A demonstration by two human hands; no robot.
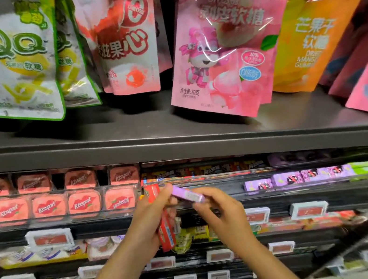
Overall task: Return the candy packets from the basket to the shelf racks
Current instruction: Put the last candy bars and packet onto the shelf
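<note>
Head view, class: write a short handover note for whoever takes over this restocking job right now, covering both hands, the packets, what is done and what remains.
Left hand: holds a red candy packet upright and pinches one end of a purple candy packet.
Right hand: pinches the purple packet's other end.
Both packets are in front of the racks, not yet placed. Matching purple boxes sit in the rack to the right.
Done: cannot tell; the basket is out of view.
Left: shelve purple, then red.

purple candy packet [187, 194] tilted, red packet [163, 226] upright

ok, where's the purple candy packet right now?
Head view, centre: the purple candy packet is pinched between left hand and right hand, beside the red packet.
</note>
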